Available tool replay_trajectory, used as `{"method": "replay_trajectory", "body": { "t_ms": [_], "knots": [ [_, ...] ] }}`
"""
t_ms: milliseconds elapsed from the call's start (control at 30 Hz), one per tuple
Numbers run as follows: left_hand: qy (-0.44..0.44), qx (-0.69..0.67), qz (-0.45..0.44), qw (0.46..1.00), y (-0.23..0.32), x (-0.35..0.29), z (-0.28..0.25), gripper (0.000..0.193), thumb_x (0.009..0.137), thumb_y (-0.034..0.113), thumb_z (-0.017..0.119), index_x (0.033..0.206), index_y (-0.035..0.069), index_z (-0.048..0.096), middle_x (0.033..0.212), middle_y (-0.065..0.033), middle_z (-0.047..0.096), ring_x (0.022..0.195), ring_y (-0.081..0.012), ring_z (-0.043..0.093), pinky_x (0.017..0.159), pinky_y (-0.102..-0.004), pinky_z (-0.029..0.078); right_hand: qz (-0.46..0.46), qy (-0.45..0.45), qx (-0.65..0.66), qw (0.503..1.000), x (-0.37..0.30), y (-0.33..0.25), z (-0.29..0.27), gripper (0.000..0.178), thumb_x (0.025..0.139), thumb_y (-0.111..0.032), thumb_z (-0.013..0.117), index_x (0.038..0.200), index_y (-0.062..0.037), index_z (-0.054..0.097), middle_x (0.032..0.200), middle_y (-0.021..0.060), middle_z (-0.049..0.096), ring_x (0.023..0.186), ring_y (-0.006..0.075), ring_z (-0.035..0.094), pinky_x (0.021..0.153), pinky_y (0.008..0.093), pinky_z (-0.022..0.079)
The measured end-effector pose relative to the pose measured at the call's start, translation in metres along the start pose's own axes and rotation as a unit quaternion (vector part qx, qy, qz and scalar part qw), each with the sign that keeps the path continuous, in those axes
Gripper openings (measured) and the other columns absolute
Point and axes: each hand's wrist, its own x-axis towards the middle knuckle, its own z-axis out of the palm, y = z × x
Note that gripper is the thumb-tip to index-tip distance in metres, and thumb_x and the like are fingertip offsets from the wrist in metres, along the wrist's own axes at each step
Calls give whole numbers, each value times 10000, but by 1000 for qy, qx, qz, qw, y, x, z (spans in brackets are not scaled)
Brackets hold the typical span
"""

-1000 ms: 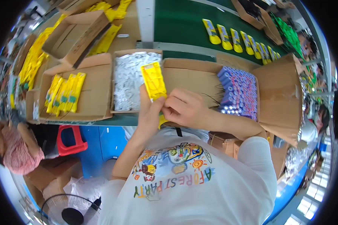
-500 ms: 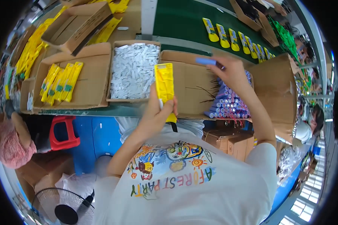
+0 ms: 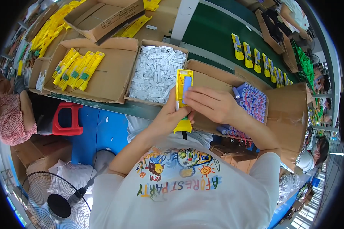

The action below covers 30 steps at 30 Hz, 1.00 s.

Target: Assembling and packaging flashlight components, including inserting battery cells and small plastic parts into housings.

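Note:
My left hand (image 3: pixel 171 115) is closed around a long yellow plastic housing (image 3: pixel 184 126), held upright with its hollow, ribbed side facing me. Inside it, near the lower end, a bit of green shows. A blue-purple cylindrical battery cell (image 3: pixel 187 84) lies lengthwise in the upper part of the housing. The fingers of my right hand (image 3: pixel 214 106) press together on the cell's lower end; whether it is fully seated cannot be seen. To the right, many similar cells (image 3: pixel 252 101) with red wires are stacked in a cardboard box.
A box of small white plastic parts (image 3: pixel 156 72) stands behind my left hand. Left of it, a carton (image 3: pixel 114 86) holds several yellow housings (image 3: pixel 88 70) with green boards. Beyond, yellow pieces stand in a row on a green conveyor (image 3: pixel 214 28). A co-worker (image 3: pixel 15 122) sits at far left.
My right hand has come left and down from above the cell box, bringing the battery cell into the yellow housing. The whole view has shifted, and my left hand still holds the housing.

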Motion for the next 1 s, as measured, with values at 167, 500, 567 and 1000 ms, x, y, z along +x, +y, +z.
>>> {"method": "replay_trajectory", "body": {
  "t_ms": [167, 500, 567, 1000],
  "knots": [
    [13, 10, 19, 1000, 11, -4, -13, 576, 903, -16, 454, 1400, 130, 201, 1007, -79, 512, 780, -131, 547, 710, -293, 499, 59, 47, 107, 991, 15, 10, 16, 364, 733, -40, 674, 1091, 8, 625, 1129, 133, 607, 1045, 302, 592, 857, 369, 515],
    [44, -33, 6, 998, 23, -21, -38, 609, 863, -46, 454, 1384, 144, 204, 951, -79, 493, 737, -156, 535, 679, -316, 498, 141, 76, 31, 987, 57, 2, 61, 397, 824, -50, 610, 1220, -35, 579, 1215, 128, 563, 1069, 331, 552, 897, 394, 463],
    [69, -86, 13, 994, 26, -33, -52, 590, 832, -44, 460, 1340, 152, 231, 948, -94, 496, 744, -174, 544, 676, -328, 498, 83, 52, 254, 962, 74, 32, 68, 362, 830, -99, 617, 1191, -90, 613, 1176, 114, 579, 998, 290, 594, 836, 390, 498],
    [188, -99, 60, 975, 33, -44, -57, 349, 950, 274, 498, 1222, 138, 326, 907, -82, 537, 715, -209, 588, 667, -347, 504, 374, -2, 406, 834, 83, 79, 100, 122, 794, -123, 704, 860, -21, 696, 811, 26, 672, 648, 94, 578, 600, 238, 475]
  ]
}}
